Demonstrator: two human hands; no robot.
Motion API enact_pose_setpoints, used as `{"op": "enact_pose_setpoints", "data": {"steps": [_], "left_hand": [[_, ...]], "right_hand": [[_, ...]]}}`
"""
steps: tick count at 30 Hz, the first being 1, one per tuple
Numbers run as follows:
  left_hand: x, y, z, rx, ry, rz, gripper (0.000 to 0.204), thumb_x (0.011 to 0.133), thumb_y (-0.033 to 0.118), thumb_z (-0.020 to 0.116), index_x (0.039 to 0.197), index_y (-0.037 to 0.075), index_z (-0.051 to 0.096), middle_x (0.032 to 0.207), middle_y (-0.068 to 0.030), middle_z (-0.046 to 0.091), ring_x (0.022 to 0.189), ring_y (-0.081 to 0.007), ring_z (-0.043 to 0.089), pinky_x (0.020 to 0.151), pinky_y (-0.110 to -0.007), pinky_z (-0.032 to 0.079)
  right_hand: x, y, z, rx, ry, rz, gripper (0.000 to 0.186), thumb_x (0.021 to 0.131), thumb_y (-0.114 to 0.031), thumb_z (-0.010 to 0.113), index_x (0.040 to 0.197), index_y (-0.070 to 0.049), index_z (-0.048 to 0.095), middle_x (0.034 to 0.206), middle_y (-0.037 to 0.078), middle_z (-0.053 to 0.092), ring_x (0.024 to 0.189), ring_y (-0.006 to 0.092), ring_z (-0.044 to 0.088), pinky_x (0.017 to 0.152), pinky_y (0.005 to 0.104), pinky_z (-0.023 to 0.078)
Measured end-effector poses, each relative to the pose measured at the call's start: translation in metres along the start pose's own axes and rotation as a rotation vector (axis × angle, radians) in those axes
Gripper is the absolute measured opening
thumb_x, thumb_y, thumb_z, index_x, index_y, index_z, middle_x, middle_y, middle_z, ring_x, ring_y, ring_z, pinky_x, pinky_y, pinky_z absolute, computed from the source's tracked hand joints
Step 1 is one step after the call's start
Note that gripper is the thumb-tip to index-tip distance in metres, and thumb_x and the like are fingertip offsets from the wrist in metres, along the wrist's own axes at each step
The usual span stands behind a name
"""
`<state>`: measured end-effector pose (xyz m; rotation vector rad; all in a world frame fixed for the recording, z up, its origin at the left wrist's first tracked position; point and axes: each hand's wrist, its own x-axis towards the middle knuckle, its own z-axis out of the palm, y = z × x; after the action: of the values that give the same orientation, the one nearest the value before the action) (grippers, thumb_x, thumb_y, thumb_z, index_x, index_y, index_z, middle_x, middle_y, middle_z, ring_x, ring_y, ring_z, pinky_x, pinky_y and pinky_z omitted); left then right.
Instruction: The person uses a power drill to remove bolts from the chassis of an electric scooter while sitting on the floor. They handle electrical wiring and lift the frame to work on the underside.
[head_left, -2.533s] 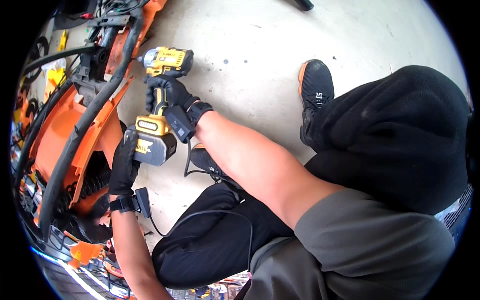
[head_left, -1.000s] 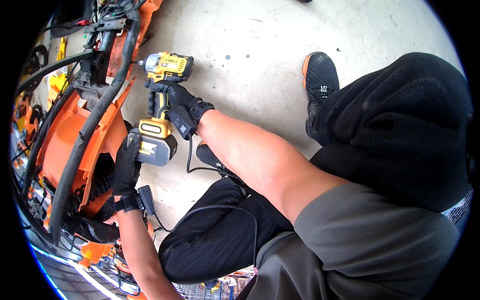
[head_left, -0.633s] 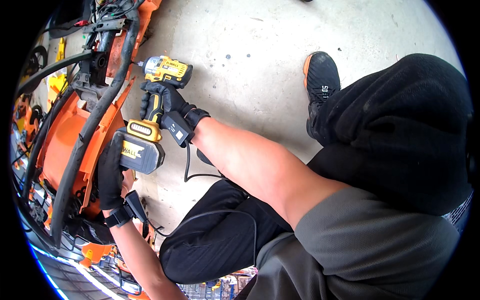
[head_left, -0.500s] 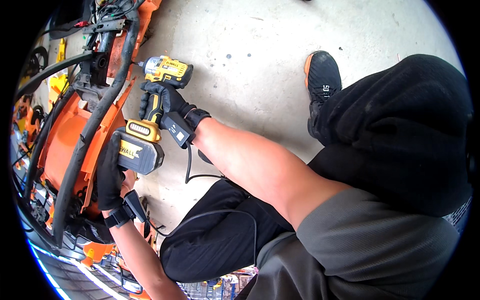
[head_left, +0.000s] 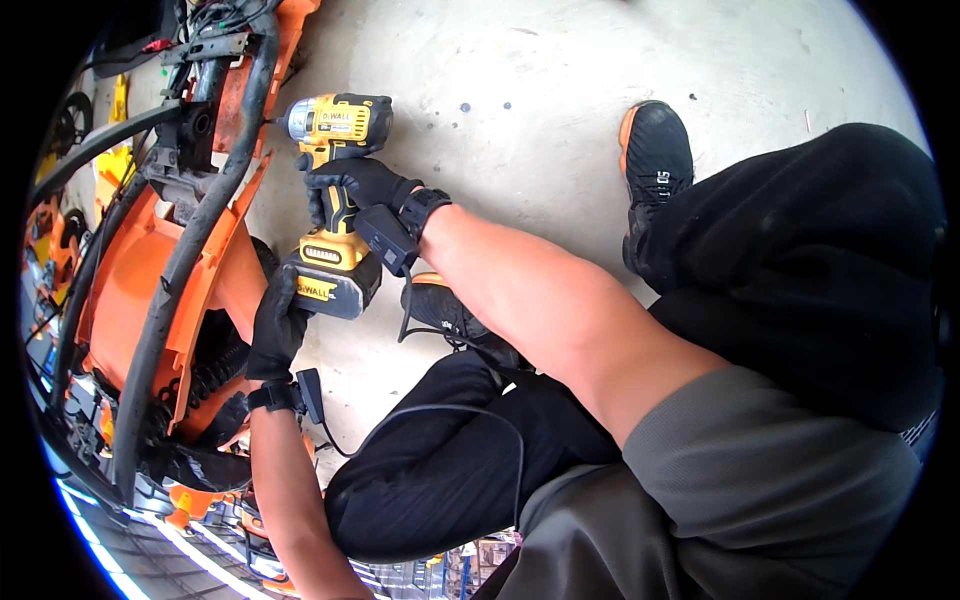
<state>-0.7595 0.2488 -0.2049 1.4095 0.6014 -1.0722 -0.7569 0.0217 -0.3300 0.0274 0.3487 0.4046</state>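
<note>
A yellow and black cordless impact driver [head_left: 338,120] lies across the view, its nose pointing left at the black tubular frame [head_left: 205,215] of an orange-panelled vehicle. My right hand [head_left: 362,185], in a black glove, is closed round its handle. Below, my left hand [head_left: 275,325], also gloved, grips the left end of the driver's battery pack [head_left: 335,288]; some of its fingers are hidden behind the pack. The thin bit reaches the frame's edge, but I cannot tell whether it sits in a fastener.
Orange panels [head_left: 130,285] and a black coil spring [head_left: 215,372] stand close left of my left hand. Loose wires [head_left: 225,12] run along the top of the frame. A dark cable [head_left: 465,408] loops from my wrists across my leg. My shoe [head_left: 660,160] rests on the concrete floor.
Both hands and the impact driver have shifted right, its battery end swinging up and right, while the nose stays by the frame. More of the spring and my nearer shoe now shows.
</note>
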Motion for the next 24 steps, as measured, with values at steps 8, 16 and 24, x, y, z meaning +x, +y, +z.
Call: {"op": "enact_pose_setpoints", "data": {"steps": [8,16,24], "left_hand": [[0.029,0.016,0.018,0.327,0.001,-0.106,0.05,0.101,0.034,0.051,0.139,0.003,0.044,0.126,-0.0022,0.054,0.11,-0.0092,0.052,0.095,-0.024,0.042],[0.041,0.022,0.013,0.395,0.047,-0.049,0.043,0.104,0.03,0.044,0.134,0.0,0.049,0.119,-0.004,0.058,0.107,-0.0103,0.054,0.096,-0.026,0.043],[0.026,0.034,0.016,0.476,0.14,0.024,0.037,0.103,0.027,0.046,0.124,-0.001,0.057,0.109,-0.0039,0.06,0.099,-0.0099,0.056,0.089,-0.025,0.045]], "right_hand": [[-0.003,-0.02,-0.005,-0.119,0.006,0.09,0.04,0.087,-0.01,0.066,0.124,-0.005,0.052,0.077,0.007,0.063,0.065,0.0216,0.065,0.06,0.0323,0.054],[0.0,0.0,0.001,0.053,0.06,0.04,0.037,0.085,-0.007,0.066,0.119,-0.006,0.053,0.076,0.008,0.062,0.06,0.0226,0.063,0.054,0.0341,0.053],[-0.002,0.009,0.007,0.126,0.044,0.007,0.049,0.086,-0.011,0.066,0.129,-0.002,0.047,0.077,0.006,0.06,0.066,0.019,0.062,0.064,0.034,0.054]]}}
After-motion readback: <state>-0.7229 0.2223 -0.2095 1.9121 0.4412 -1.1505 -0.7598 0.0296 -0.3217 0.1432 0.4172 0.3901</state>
